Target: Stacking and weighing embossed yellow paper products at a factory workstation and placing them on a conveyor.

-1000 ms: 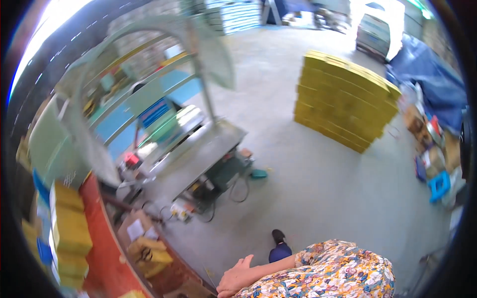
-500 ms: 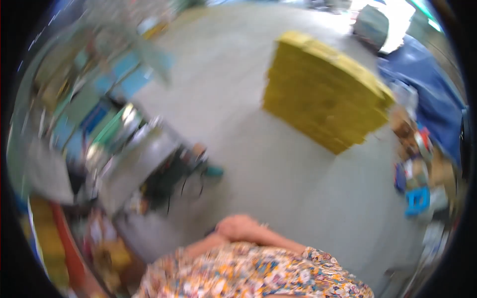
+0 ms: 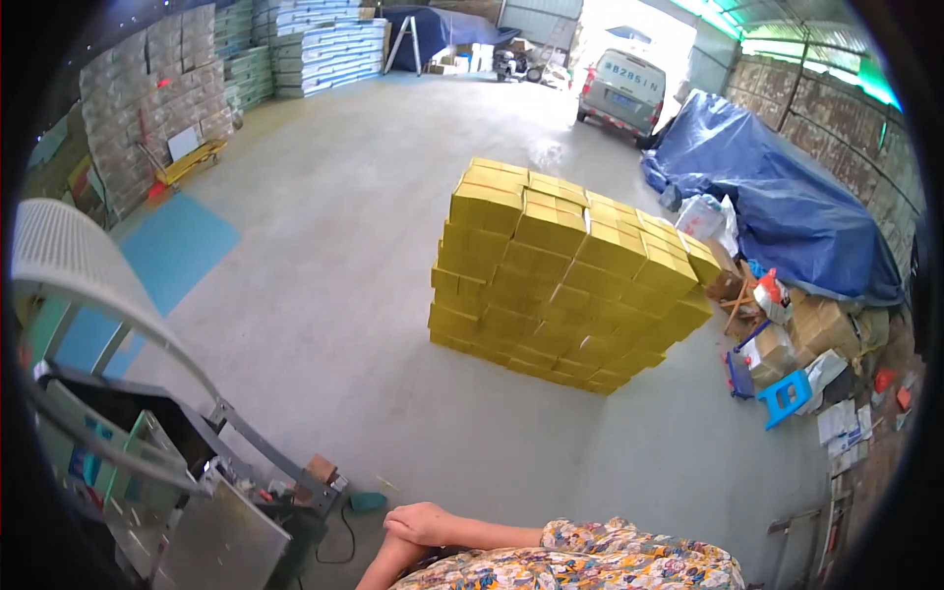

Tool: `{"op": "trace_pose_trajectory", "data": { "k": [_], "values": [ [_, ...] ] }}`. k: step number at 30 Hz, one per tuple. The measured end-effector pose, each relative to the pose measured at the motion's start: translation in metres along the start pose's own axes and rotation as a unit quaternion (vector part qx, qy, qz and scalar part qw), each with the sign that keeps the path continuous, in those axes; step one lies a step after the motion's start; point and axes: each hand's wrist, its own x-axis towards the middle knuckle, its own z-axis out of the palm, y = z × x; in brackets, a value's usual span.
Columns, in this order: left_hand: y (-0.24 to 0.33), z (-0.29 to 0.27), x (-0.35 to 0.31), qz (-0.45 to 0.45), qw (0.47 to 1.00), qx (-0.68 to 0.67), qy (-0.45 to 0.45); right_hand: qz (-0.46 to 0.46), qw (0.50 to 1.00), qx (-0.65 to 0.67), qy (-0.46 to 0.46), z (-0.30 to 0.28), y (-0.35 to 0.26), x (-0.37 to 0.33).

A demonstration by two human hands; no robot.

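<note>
My right hand (image 3: 418,523) rests at the lower edge, its fingers closed over my left forearm (image 3: 385,560) near the wrist. The right forearm reaches in from a floral sleeve (image 3: 580,536). My left hand is hidden under the right one, so its fingers do not show. Neither hand touches anything apart from my own arms. A tall block of stacked yellow paper-wrapped packages (image 3: 560,285) stands on the floor ahead, beyond my hands.
A machine with a pale curved guard (image 3: 108,275) and a metal plate (image 3: 221,541) stands close at left. At right lie a blue stool (image 3: 784,398), cardboard boxes (image 3: 826,324) and a blue tarpaulin (image 3: 777,187) over a heap. A van (image 3: 621,93) stands far back, beside stacked goods (image 3: 329,49).
My view has swung up and levelled, bringing the van and far stacks in. The yellow stack now sits lower and left in the picture. My hands stay clasped, lower and further left.
</note>
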Motion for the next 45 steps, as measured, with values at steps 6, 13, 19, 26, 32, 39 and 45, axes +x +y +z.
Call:
{"op": "trace_pose_trajectory", "data": {
  "k": [6,13,19,26,32,39,45],
  "values": [
    [-0.030,-0.055,0.140,0.056,0.997,-0.029,0.037,0.028,0.999,0.013,-0.039,-0.032,0.009,0.073],
    [-0.032,-0.100,0.294,0.096,0.987,-0.073,0.110,-0.038,0.994,0.006,-0.104,-0.081,0.035,0.167],
    [-0.018,-0.146,0.405,0.130,0.971,-0.100,0.171,-0.045,0.983,-0.055,-0.172,-0.146,0.059,0.219],
    [0.009,-0.181,0.502,0.173,0.945,-0.147,0.234,-0.022,0.982,-0.008,-0.189,-0.197,0.082,0.254],
    [-0.007,-0.187,0.498,0.144,0.927,-0.182,0.296,-0.037,0.975,0.027,-0.215,-0.154,0.110,0.258],
    [-0.058,-0.046,0.183,-0.251,0.868,-0.205,0.375,-0.114,0.960,-0.116,-0.230,-0.141,0.105,0.245],
    [-0.122,-0.066,0.079,-0.350,0.933,-0.039,-0.071,0.040,0.972,0.061,-0.223,-0.089,0.102,0.210]
  ]
}}
